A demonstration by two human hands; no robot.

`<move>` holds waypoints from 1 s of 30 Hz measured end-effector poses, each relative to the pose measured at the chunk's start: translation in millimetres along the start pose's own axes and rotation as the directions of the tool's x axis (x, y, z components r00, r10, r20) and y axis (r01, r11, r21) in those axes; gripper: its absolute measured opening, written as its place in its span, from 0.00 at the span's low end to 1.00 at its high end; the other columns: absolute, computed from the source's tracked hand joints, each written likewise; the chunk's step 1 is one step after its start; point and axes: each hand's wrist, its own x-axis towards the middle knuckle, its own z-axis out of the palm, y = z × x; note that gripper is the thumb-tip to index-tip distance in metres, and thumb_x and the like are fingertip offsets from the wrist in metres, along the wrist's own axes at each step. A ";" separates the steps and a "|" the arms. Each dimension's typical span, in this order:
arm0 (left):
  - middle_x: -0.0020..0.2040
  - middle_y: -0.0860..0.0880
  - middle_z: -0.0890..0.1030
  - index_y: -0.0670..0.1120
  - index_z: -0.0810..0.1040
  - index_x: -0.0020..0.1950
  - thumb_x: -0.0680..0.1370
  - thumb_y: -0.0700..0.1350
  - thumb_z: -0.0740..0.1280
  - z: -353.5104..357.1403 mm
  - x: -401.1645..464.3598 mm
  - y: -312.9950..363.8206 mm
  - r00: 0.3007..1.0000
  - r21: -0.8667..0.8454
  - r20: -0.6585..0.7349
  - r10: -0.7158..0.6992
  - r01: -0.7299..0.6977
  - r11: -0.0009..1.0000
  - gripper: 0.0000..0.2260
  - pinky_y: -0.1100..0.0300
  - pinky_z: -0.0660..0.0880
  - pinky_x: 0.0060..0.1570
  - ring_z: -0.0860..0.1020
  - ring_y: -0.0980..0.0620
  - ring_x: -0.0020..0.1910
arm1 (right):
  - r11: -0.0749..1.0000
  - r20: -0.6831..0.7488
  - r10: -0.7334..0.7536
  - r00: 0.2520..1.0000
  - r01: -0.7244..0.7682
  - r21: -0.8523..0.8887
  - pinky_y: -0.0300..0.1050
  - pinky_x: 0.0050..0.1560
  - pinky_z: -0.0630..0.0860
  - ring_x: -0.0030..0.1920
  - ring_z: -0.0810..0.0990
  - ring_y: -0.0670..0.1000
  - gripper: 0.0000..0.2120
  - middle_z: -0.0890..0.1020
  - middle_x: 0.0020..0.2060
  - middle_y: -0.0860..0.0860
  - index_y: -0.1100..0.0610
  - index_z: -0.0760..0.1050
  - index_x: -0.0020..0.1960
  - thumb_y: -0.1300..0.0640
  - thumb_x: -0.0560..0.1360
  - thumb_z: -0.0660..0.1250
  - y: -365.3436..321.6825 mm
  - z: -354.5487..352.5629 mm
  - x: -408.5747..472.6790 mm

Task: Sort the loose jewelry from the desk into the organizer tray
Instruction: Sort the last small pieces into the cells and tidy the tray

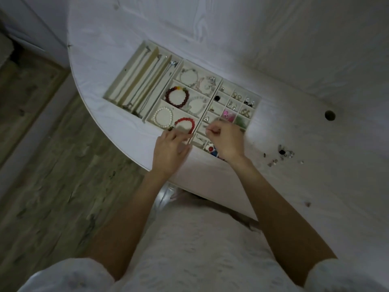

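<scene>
On white desk [273, 60], cream compartmented organizer tray [147, 118]

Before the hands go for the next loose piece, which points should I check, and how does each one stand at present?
1. Right hand free to pick: not ok, its fingers pinch a thin small piece over the cream fabric organizer tray.
2. Left hand free: cannot tell, it is blurred at the tray's near edge.
3. Small loose jewelry pieces left on the white wooden desk: ok, a cluster lies to the right of the tray.
4. Red bead bracelet inside its compartment: ok.
5. White pearl bracelet inside its compartment: ok.
</scene>
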 end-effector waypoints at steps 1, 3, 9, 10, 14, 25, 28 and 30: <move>0.49 0.47 0.81 0.48 0.82 0.54 0.74 0.51 0.63 0.3 1.6 -2.3 1.000 -0.004 -0.002 0.014 -0.014 1.000 0.14 0.52 0.74 0.45 0.76 0.43 0.48 | 1.000 0.011 -0.012 1.000 0.012 -0.020 0.43 0.48 0.78 0.46 0.81 0.47 0.06 0.84 0.46 0.49 0.55 0.82 0.50 0.58 0.75 0.68 0.2 1.2 0.6; 0.48 0.47 0.81 0.48 0.82 0.53 0.73 0.51 0.64 0.1 3.9 -5.8 0.999 -0.015 -0.012 0.031 -0.031 0.999 0.13 0.53 0.73 0.45 0.76 0.44 0.48 | 0.999 0.030 -0.005 1.000 0.007 -0.048 0.40 0.47 0.76 0.46 0.81 0.48 0.05 0.84 0.45 0.50 0.56 0.82 0.49 0.59 0.74 0.69 -1.5 4.9 0.3; 0.49 0.47 0.81 0.47 0.82 0.53 0.72 0.51 0.64 -1.5 9.0 -12.7 0.998 -0.038 -0.011 0.060 -0.060 0.997 0.14 0.53 0.72 0.45 0.75 0.44 0.47 | 0.994 0.055 -0.032 0.998 0.037 -0.102 0.46 0.45 0.77 0.45 0.80 0.52 0.06 0.82 0.44 0.53 0.56 0.80 0.45 0.65 0.70 0.69 -4.5 23.6 -1.7; 0.49 0.47 0.81 0.47 0.82 0.53 0.72 0.51 0.64 -1.4 9.0 -13.1 0.998 -0.040 -0.012 0.064 -0.064 0.997 0.14 0.54 0.71 0.46 0.75 0.44 0.47 | 0.994 0.061 -0.050 0.997 0.056 -0.090 0.46 0.44 0.77 0.45 0.79 0.53 0.07 0.81 0.45 0.54 0.57 0.80 0.45 0.66 0.69 0.70 -5.7 25.6 -1.6; 0.50 0.46 0.80 0.47 0.82 0.54 0.73 0.50 0.64 -0.9 9.9 -15.1 0.994 -0.037 -0.029 0.105 -0.106 0.994 0.13 0.55 0.69 0.47 0.73 0.45 0.48 | 0.995 0.004 -0.101 0.995 0.101 -0.005 0.43 0.45 0.75 0.46 0.79 0.52 0.10 0.80 0.48 0.55 0.58 0.79 0.47 0.69 0.67 0.70 -3.9 21.6 -3.5; 0.46 0.44 0.77 0.47 0.84 0.45 0.76 0.49 0.61 -6.0 30.7 -8.8 0.939 0.150 0.087 0.334 -0.344 0.927 0.13 0.55 0.64 0.41 0.71 0.44 0.46 | 0.973 -0.095 -0.123 0.988 0.101 -0.210 0.48 0.46 0.72 0.48 0.76 0.57 0.08 0.79 0.44 0.55 0.57 0.82 0.46 0.62 0.72 0.65 17.2 19.1 -15.2; 0.43 0.45 0.77 0.47 0.84 0.42 0.74 0.49 0.62 -8.2 40.9 -6.3 0.918 0.177 0.150 0.367 -0.390 0.904 0.12 0.56 0.63 0.40 0.70 0.45 0.45 | 0.922 -0.085 -0.203 0.975 0.161 -0.351 0.48 0.45 0.72 0.44 0.75 0.60 0.06 0.78 0.38 0.57 0.58 0.83 0.41 0.60 0.70 0.67 13.5 29.7 -16.6; 0.38 0.45 0.77 0.46 0.84 0.39 0.72 0.48 0.65 -8.8 49.1 -2.4 0.900 0.210 0.215 0.380 -0.422 0.882 0.10 0.57 0.65 0.38 0.73 0.43 0.43 | 0.896 -0.080 -0.204 0.976 0.154 -0.416 0.50 0.44 0.72 0.43 0.75 0.60 0.10 0.77 0.37 0.57 0.58 0.83 0.41 0.58 0.71 0.64 15.2 36.0 -17.3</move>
